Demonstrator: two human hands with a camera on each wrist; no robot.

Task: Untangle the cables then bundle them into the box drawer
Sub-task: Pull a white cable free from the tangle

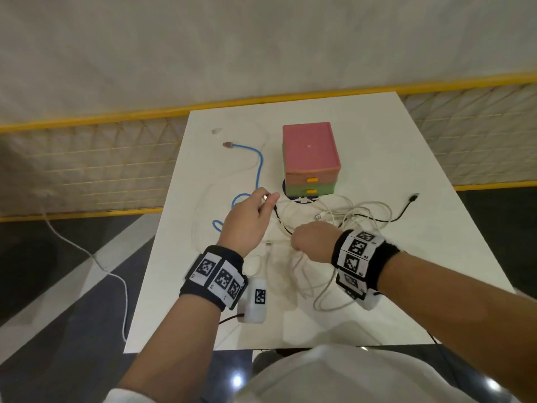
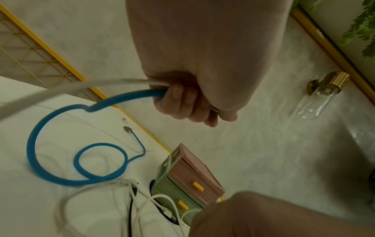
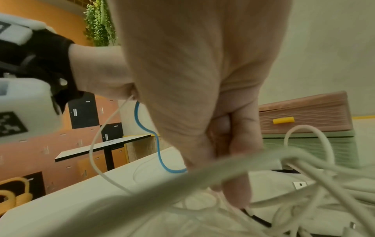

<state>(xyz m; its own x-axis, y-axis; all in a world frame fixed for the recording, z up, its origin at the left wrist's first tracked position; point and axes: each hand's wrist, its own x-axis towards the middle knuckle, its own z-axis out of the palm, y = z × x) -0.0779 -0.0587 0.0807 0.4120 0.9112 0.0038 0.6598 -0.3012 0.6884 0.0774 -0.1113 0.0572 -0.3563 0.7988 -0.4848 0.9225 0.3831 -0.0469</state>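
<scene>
A pink and green drawer box point(image 1: 311, 158) with yellow handles stands shut at the middle of the white table point(image 1: 392, 170). My left hand point(image 1: 263, 200) is raised left of the box. In the left wrist view its curled fingers point(image 2: 178, 99) grip the blue cable point(image 2: 81, 160) together with one white cable point(image 2: 71, 87). The blue cable point(image 1: 257, 161) loops on the table and ends in a plug at the far left. My right hand point(image 1: 305, 242) is fisted round strands of the white cable tangle point(image 1: 351, 213), which a black cable point(image 1: 404, 210) runs through.
A small loose white plug point(image 1: 216, 130) lies near the table's far left corner. A yellow-framed mesh fence point(image 1: 87, 158) runs behind the table. A white cord point(image 1: 87, 254) trails over the floor on the left. The table's near edge is close to my body.
</scene>
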